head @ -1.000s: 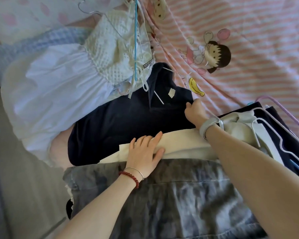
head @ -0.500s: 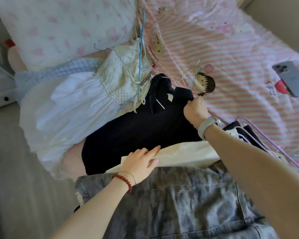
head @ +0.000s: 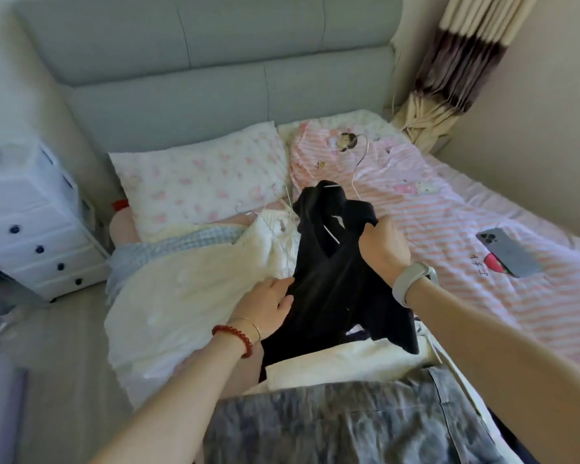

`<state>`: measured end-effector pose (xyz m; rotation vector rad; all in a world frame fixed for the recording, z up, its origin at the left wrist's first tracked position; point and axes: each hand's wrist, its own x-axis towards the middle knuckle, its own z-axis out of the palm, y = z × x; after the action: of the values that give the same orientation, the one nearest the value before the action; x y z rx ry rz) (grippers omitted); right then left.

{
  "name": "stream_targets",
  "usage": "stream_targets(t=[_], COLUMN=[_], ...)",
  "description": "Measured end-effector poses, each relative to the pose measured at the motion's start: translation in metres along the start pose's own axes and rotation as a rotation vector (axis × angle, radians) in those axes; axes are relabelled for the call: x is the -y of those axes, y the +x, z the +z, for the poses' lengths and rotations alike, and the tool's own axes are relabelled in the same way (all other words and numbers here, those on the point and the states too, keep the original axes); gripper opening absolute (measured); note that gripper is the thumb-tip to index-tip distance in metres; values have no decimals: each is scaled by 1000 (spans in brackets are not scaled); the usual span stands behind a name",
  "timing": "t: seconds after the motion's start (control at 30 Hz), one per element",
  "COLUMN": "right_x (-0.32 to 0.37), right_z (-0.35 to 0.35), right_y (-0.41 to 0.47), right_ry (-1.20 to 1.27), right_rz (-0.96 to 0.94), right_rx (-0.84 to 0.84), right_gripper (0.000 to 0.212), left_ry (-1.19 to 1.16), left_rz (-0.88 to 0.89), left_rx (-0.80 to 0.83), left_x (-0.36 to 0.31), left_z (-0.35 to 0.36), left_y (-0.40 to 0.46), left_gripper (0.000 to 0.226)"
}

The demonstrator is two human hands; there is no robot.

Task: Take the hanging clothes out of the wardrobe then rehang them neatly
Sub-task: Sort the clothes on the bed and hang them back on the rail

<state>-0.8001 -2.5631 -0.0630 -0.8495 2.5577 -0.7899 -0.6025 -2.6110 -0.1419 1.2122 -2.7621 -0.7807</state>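
Bedroom, pink striped bed (head: 449, 209) piled with clothes. Right hand (head: 384, 247) grips the shoulder of the black top (head: 335, 289) on its thin white wire hanger (head: 360, 169), lifted, long axis running away from the person; left hand (head: 265, 304) pinches its lower side edge, nearer the hem.

Phone (head: 508, 252) on bed (head: 533, 296), right of the piled clothes (head: 188, 296).
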Motion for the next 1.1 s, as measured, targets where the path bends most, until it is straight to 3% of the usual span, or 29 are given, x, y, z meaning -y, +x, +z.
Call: stream_targets(t=[0.27, 0.37, 0.5, 0.57, 0.9, 1.1], right_x=[65, 86, 100, 98, 44, 30], right_z=[-44, -49, -42, -29, 50, 72], right_y=[-134, -191, -276, -318, -520, -590], right_ry=[-8, -76, -136, -160, -282, -296], right_rz=[-502, -655, -796, -848, -1094, -1021], right_rx=[-126, -109, -30, 58, 581, 547], right_gripper=[19, 18, 19, 19, 20, 21], left_ry=[-171, -151, -183, -193, -266, -320], left_rz=[44, 44, 1, -58, -525, -765], left_rx=[-674, -836, -945, -1007, -1106, -1117], left_x=[-5, 2, 19, 29, 53, 57], left_z=[-138, -162, -164, -150, -32, -1], left_y=[-97, -157, -263, -320, -566, -665], left_gripper=[37, 37, 50, 39, 32, 36])
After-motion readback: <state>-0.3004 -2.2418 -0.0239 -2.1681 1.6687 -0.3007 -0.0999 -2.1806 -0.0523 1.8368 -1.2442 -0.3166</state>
